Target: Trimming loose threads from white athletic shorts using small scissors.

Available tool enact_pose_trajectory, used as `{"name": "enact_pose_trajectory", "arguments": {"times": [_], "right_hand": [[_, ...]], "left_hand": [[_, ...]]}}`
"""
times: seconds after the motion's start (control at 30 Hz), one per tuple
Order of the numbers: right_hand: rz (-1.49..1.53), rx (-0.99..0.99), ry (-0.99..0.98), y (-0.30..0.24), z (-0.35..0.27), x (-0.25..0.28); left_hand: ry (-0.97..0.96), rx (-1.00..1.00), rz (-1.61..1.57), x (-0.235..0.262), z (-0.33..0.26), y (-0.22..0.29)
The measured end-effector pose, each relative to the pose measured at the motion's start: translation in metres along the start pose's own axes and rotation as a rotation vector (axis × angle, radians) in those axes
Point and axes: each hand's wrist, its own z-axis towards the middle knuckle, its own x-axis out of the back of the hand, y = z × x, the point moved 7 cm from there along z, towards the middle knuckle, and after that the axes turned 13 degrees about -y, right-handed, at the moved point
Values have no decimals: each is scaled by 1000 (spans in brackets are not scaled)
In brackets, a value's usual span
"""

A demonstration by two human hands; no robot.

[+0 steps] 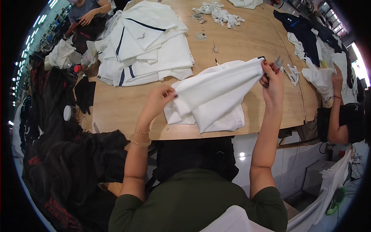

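Both hands pinch a white garment (pixel 216 96) above the surface (pixel 116 108): left hand (pixel 157 101) nearer, right hand (pixel 273 83) farther right; its long axis rises rightward.

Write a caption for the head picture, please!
Both hands, left and right, stretch a white garment above a wooden table.

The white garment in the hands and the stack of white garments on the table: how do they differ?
The garment is held up, stretched between the left hand and right hand; the stack lies folded on the table. The garment looks plain white; the stack shows dark stripes. Both are white cloth.
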Motion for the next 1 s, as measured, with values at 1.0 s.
{"name": "enact_pose_trajectory", "arguments": {"times": [1.0], "right_hand": [[-1246, -6, -464, 111, -92, -92]], "left_hand": [[252, 300, -1562, -132, -56, -31]]}}
